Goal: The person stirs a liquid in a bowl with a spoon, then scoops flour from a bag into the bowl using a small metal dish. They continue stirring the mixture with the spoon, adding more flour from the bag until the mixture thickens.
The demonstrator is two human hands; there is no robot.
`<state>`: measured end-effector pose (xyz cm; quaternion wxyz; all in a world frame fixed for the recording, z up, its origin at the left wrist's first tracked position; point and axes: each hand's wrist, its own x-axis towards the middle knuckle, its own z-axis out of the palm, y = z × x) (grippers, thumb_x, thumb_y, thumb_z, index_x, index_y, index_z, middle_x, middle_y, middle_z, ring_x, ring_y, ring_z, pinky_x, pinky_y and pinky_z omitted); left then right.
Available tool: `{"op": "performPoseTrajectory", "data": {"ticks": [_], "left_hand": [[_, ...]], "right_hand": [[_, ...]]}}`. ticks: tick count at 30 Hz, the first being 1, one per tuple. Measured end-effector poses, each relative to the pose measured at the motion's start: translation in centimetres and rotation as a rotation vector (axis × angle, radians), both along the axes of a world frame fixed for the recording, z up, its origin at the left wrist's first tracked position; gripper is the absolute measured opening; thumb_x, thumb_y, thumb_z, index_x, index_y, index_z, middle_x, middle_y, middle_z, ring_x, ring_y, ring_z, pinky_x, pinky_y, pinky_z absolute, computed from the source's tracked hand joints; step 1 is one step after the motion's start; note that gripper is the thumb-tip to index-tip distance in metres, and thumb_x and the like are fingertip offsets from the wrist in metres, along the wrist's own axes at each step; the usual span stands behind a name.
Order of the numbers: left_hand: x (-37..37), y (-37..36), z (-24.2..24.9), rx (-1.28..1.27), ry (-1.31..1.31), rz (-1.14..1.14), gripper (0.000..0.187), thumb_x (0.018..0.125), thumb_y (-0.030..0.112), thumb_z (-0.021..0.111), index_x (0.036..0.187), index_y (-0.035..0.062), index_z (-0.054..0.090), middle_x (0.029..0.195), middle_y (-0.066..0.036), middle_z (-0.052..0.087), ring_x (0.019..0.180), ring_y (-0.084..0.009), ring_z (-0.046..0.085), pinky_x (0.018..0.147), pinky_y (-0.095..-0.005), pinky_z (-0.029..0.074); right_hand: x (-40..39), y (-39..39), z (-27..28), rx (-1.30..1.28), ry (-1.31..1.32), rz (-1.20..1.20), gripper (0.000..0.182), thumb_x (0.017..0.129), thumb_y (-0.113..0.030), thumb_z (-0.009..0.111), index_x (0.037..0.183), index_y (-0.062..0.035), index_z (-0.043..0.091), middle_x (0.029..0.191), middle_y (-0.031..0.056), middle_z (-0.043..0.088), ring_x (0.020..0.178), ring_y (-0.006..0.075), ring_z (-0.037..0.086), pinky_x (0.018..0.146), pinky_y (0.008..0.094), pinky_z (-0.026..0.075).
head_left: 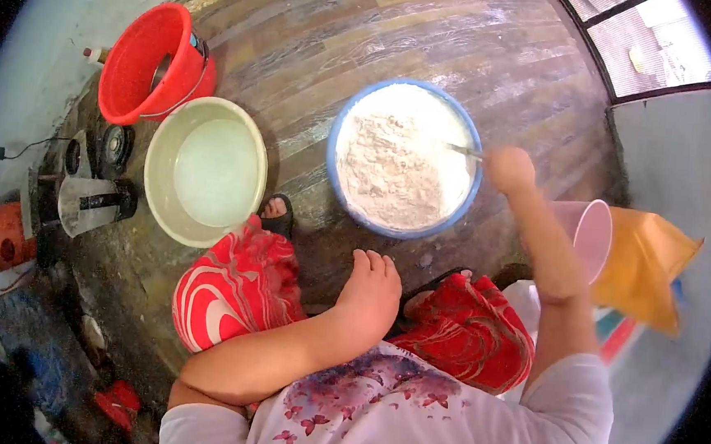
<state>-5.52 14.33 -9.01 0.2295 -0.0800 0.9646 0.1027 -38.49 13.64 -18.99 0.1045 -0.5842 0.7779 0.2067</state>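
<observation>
My right hand (509,168) is closed around the handle of a thin metal utensil (464,151) at the right rim of a blue basin (331,175). The utensil's far end is not clear against the white powder. Pale powder like flour (397,163) fills the basin, lumpy and slightly brownish at the left and middle, whiter toward the top and right. My left hand (371,293) hangs between my knees, just below the basin and apart from it. Its fingers are loosely extended and it holds nothing.
Left of the blue basin stands a cream tub (154,183) with cloudy liquid. Behind it a red bucket (127,66) leans. A clear jug (85,203) lies at the far left. On the right are a pink container (592,238) and a yellow-orange bag (645,263).
</observation>
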Motion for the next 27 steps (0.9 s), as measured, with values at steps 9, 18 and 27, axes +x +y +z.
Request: {"op": "performPoseTrajectory", "data": {"ticks": [9,18,27], "left_hand": [[-0.5,-0.3,0.1,-0.065,-0.046,-0.038,0.038,0.078,0.017,0.046,0.110,-0.0034,0.050,0.109,-0.020,0.049,0.101,-0.0334,0.046,0.086,-0.0472,0.034],[0.1,-0.4,0.2,-0.017,-0.005,-0.012,0.038,0.078,0.017,0.045,0.110,-0.0035,0.050,0.110,-0.020,0.049,0.101,-0.0331,0.046,0.085,-0.0461,0.035],[-0.4,-0.2,0.2,-0.049,0.019,-0.019,0.038,0.078,0.016,0.045,0.110,-0.0046,0.050,0.110,-0.021,0.048,0.102,-0.0337,0.046,0.086,-0.0467,0.034]], "right_hand": [[4.0,0.4,3.6,-0.098,-0.234,-0.168,0.027,0.075,-0.033,0.057,0.093,-0.0135,0.063,0.080,0.0135,0.061,0.078,0.0309,0.058,0.069,0.0405,0.047],[0.9,3.9,11.1,-0.048,-0.127,-0.221,0.025,0.075,-0.032,0.058,0.094,-0.0167,0.063,0.079,0.0146,0.061,0.076,0.0316,0.059,0.067,0.0413,0.047],[3.4,2.0,-0.7,-0.091,-0.178,-0.257,0.026,0.074,-0.033,0.058,0.087,-0.0111,0.063,0.080,0.0144,0.061,0.078,0.0315,0.058,0.070,0.0415,0.046]]}}
